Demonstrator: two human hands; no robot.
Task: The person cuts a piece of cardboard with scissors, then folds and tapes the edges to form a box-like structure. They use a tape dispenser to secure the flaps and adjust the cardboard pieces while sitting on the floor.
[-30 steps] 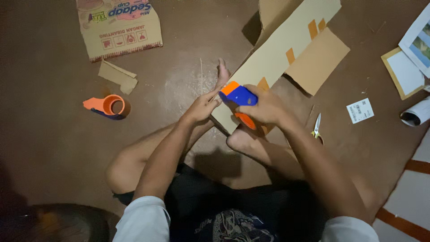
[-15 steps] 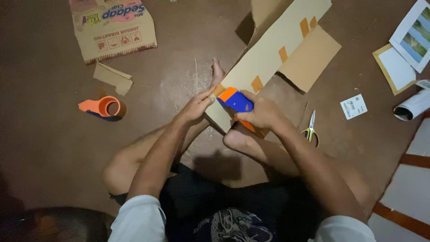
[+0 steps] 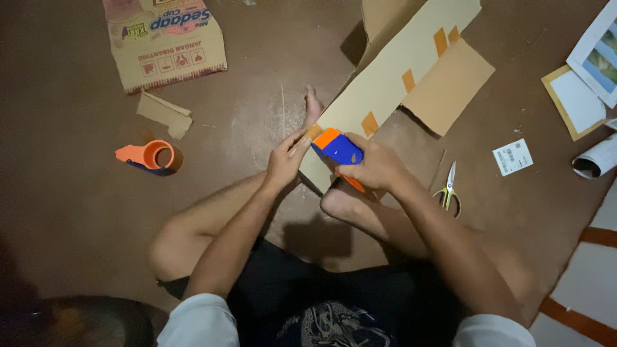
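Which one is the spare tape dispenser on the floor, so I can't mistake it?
Start at the printed cardboard sheet lying at the top left of the brown floor. Go down past the small cardboard scrap to the orange tape dispenser. It lies alone, apart from both hands; the blue and orange one is in the right hand.

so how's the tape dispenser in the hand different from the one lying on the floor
The blue and orange tape dispenser is gripped in the right hand against the long cardboard strip, with the left hand at its front end. The orange tape dispenser lies untouched on the floor, off to the left. Both are handheld dispensers with orange parts.
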